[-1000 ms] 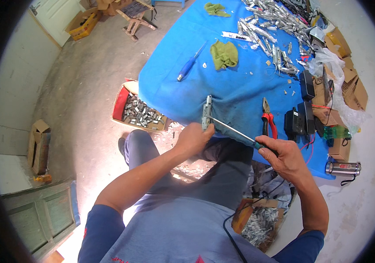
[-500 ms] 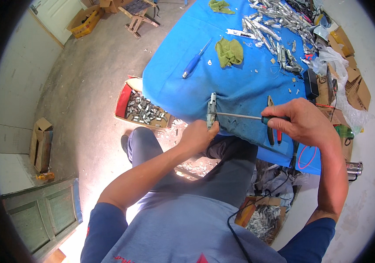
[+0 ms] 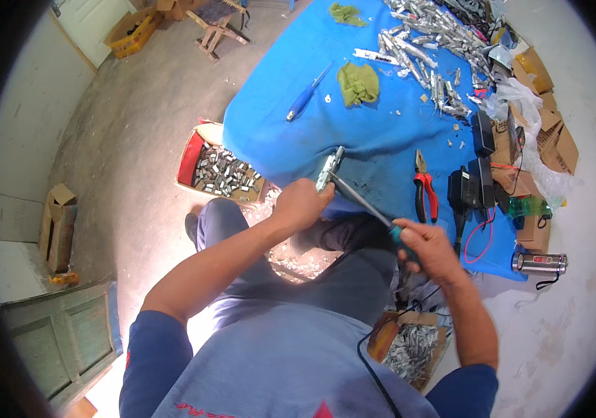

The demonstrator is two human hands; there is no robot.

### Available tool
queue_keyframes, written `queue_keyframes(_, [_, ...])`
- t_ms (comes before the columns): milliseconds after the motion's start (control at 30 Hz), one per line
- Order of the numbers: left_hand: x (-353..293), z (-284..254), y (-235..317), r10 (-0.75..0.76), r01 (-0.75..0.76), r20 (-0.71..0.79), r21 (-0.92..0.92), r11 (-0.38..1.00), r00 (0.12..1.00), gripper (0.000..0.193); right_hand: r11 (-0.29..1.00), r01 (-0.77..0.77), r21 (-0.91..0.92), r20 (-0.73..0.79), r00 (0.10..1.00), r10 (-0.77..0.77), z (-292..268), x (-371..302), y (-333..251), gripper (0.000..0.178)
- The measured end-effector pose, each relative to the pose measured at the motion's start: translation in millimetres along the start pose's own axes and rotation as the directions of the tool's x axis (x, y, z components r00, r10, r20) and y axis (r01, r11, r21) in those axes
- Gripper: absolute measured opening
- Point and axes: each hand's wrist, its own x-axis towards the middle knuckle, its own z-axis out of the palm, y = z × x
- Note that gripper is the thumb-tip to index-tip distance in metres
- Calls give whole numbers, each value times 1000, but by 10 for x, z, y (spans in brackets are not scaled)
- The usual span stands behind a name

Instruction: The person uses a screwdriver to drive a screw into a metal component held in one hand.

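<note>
My left hand point(image 3: 303, 206) grips the lower end of a narrow silvery metal part point(image 3: 328, 168) at the near edge of the blue-covered table point(image 3: 270, 104). In my right hand point(image 3: 430, 252) is a screwdriver point(image 3: 367, 205) with a long steel shaft and a dark teal handle. Its shaft slants up to the left, and the tip meets the side of the metal part close to my left fingers. Red-and-black pliers point(image 3: 424, 188) lie on the cloth beyond my right hand. Farther off rests a blue-handled screwdriver point(image 3: 302, 102).
Many silvery metal parts point(image 3: 444, 42) are heaped at the far right. A green rag point(image 3: 358, 84) lies mid-table. Black adapters point(image 3: 462, 188) and a steel flask-like cylinder point(image 3: 540, 263) sit at the right. Left of the table, a red-sided box point(image 3: 193, 161) holds small metal pieces.
My right hand has come down and to the left, turning the screwdriver from nearly level to a steep slant. The metal part has tilted to the right, and the pliers are now uncovered.
</note>
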Motion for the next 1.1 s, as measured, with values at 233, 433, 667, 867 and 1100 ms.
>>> queue_keyframes(233, [82, -7, -124, -33, 33, 2, 52, 998, 999, 61, 848, -11, 530, -19, 1000, 25, 619, -5, 721, 43])
queue_keyframes(433, [-14, 4, -66, -47, 47, 47, 13, 999, 998, 63, 898, 386, -212, -252, 866, -432, 496, -57, 602, 35])
queue_keyframes(667, [-30, 41, -78, -3, 3, 29, -12, 1000, 1000, 62, 911, 332, -245, -50, 934, -354, 164, -195, 216, 42])
queue_keyframes(867, [-61, 11, -15, 25, -26, 5, 42, 999, 1000, 63, 979, 86, 183, 68, 993, -100, 75, -181, 150, 48])
queue_keyframes(1100, [46, 93, -62, 62, -62, -3, 71, 996, 998, 64, 473, 491, -732, 103, 766, -635, 132, -199, -16, 45])
